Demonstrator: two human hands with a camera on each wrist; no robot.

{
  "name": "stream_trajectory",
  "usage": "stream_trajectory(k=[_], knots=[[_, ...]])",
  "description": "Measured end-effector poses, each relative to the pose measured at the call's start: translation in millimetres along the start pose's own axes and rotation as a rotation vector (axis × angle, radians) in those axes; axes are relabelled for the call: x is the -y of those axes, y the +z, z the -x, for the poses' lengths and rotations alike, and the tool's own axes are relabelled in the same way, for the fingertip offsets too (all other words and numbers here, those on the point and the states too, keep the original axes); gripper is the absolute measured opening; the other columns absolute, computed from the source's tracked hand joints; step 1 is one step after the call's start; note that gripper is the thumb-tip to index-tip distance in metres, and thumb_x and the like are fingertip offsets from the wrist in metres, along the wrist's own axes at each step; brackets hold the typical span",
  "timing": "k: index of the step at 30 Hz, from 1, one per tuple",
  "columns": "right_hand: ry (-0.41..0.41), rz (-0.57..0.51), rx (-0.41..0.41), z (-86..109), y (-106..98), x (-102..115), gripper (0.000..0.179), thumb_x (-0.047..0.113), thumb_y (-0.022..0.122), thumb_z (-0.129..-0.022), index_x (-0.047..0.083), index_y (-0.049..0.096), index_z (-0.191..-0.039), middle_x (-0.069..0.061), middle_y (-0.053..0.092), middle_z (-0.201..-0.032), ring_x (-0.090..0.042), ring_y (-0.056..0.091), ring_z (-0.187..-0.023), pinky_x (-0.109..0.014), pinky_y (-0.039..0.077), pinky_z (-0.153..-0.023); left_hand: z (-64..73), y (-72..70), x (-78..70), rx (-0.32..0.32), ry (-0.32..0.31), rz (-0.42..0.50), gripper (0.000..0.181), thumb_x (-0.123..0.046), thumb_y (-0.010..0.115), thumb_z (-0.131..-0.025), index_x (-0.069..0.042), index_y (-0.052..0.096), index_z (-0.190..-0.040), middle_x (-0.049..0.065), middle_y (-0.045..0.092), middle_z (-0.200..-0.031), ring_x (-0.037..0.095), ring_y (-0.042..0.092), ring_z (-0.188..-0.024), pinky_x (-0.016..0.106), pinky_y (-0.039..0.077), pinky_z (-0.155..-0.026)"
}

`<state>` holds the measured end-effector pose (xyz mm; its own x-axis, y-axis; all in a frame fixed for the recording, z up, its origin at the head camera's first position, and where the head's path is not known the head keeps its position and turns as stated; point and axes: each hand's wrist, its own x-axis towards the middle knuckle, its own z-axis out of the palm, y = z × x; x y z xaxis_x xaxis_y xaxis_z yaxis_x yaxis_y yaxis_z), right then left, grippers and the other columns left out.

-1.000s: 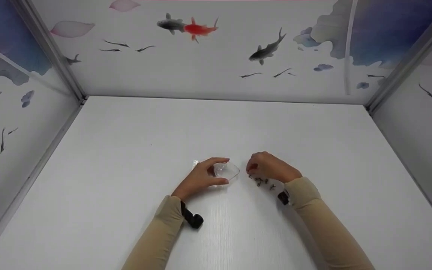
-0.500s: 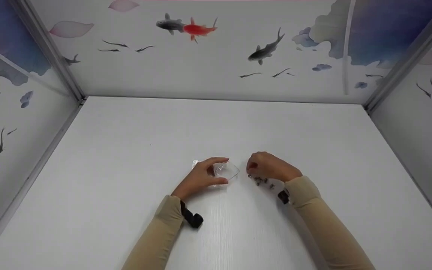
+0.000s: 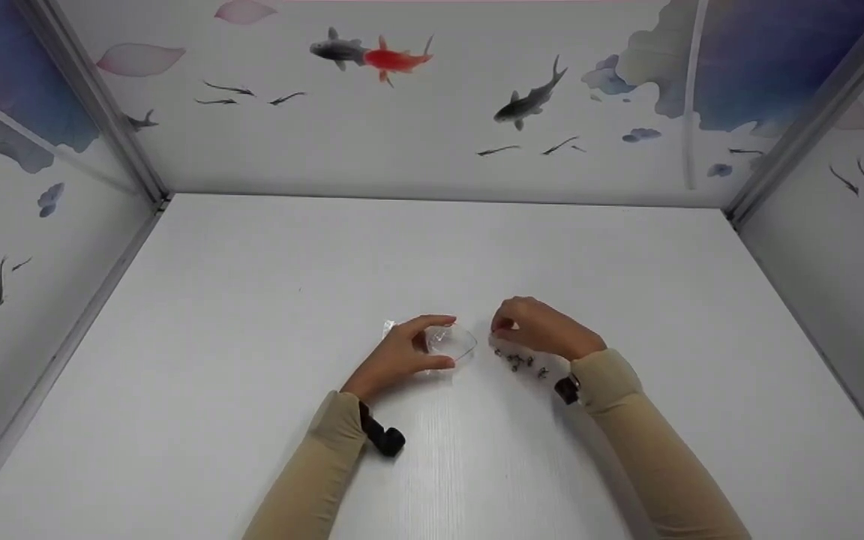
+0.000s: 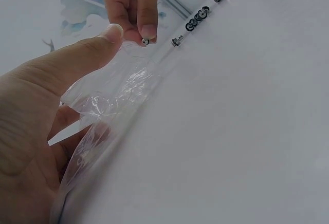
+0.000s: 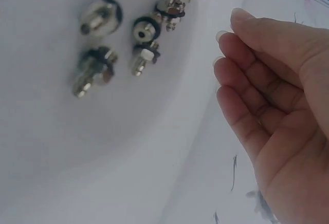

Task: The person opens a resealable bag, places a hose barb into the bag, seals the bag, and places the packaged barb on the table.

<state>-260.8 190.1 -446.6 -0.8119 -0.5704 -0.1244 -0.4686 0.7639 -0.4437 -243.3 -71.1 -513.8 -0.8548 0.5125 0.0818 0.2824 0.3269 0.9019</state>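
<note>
A clear plastic bag (image 3: 456,342) is held by my left hand (image 3: 404,351), its mouth spread between thumb and fingers and facing right. The bag's crinkled film (image 4: 121,93) shows in the left wrist view. Just right of the bag, my right hand (image 3: 544,328) pinches a small metal fitting (image 4: 145,42) between thumb and fingertips, slightly above the table. Several more metal fittings (image 3: 514,362) lie loose below that hand. Up close, these barbed fittings (image 5: 146,30) have a hex part and a black ring. In the right wrist view the pinched piece is hidden behind the fingers.
The white table (image 3: 372,255) is bounded by printed panels at the back (image 3: 417,135) and on both sides, joined by grey metal posts. A black wrist camera (image 3: 387,441) sits at the left cuff, another (image 3: 567,390) at the right.
My right hand has risen slightly from the loose fittings, with one fitting pinched at its fingertips. The left hand and the bag stay practically where they were.
</note>
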Motion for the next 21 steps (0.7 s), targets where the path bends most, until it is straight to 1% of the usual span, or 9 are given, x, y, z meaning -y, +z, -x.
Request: stream_trajectory(k=[3,5,8,13,17,21], knots=[[-0.021,0.017,-0.004,-0.4,-2,2,0.011,0.01,0.066,-0.091,0.008,0.071,-0.1,-0.003,0.067,-0.096,-0.016,0.06,-0.088,-0.034,0.052,-0.081,0.3,0.2,0.8,0.0,-0.004,0.0,0.069,-0.042,0.079,-0.076,-0.024,0.054,-0.138,-0.009,0.056,-0.135,0.013,0.051,-0.093,0.03,0.042,-0.086],[-0.022,0.028,-0.006,-0.9,-3,4,0.011,0.011,0.066,-0.09,0.009,0.072,-0.1,-0.002,0.067,-0.096,-0.016,0.06,-0.089,-0.034,0.052,-0.082,0.4,0.1,0.6,0.001,-0.006,0.009,0.069,-0.042,0.08,-0.076,-0.024,0.054,-0.138,-0.009,0.055,-0.136,0.013,0.052,-0.096,0.031,0.042,-0.087],[-0.042,0.03,-0.015,-1.9,-4,7,0.012,0.01,0.066,-0.09,0.008,0.072,-0.101,-0.002,0.068,-0.097,-0.016,0.06,-0.09,-0.034,0.052,-0.082,0.4,0.0,0.0,0.003,-0.002,0.019,0.069,-0.039,0.08,-0.076,-0.023,0.054,-0.138,-0.007,0.055,-0.136,0.015,0.054,-0.098,0.032,0.043,-0.088],[-0.109,0.035,-0.044,-2.9,-7,11,0.012,0.009,0.067,-0.09,0.007,0.072,-0.101,-0.004,0.069,-0.098,-0.018,0.061,-0.091,-0.034,0.052,-0.081,-0.4,-0.4,-0.2,0.009,0.013,0.048,0.067,-0.035,0.08,-0.077,-0.02,0.054,-0.137,-0.001,0.055,-0.136,0.017,0.056,-0.101,0.032,0.045,-0.089],[-0.152,0.043,-0.065,-3.5,-9,16,0.012,0.009,0.067,-0.09,0.007,0.072,-0.101,-0.004,0.069,-0.097,-0.018,0.061,-0.091,-0.034,0.052,-0.081,-0.4,-0.9,-0.7,0.01,0.011,0.04,0.067,-0.037,0.08,-0.077,-0.022,0.054,-0.137,-0.004,0.055,-0.137,0.016,0.056,-0.103,0.032,0.044,-0.091],[-0.169,0.036,-0.068,-4.4,-9,22,0.013,0.008,0.067,-0.089,0.006,0.072,-0.101,-0.004,0.069,-0.098,-0.018,0.061,-0.091,-0.034,0.052,-0.081,-0.5,-0.8,-0.4,0.006,0.003,0.01,0.067,-0.039,0.079,-0.077,-0.023,0.054,-0.137,-0.007,0.054,-0.136,0.014,0.054,-0.099,0.031,0.043,-0.089]])
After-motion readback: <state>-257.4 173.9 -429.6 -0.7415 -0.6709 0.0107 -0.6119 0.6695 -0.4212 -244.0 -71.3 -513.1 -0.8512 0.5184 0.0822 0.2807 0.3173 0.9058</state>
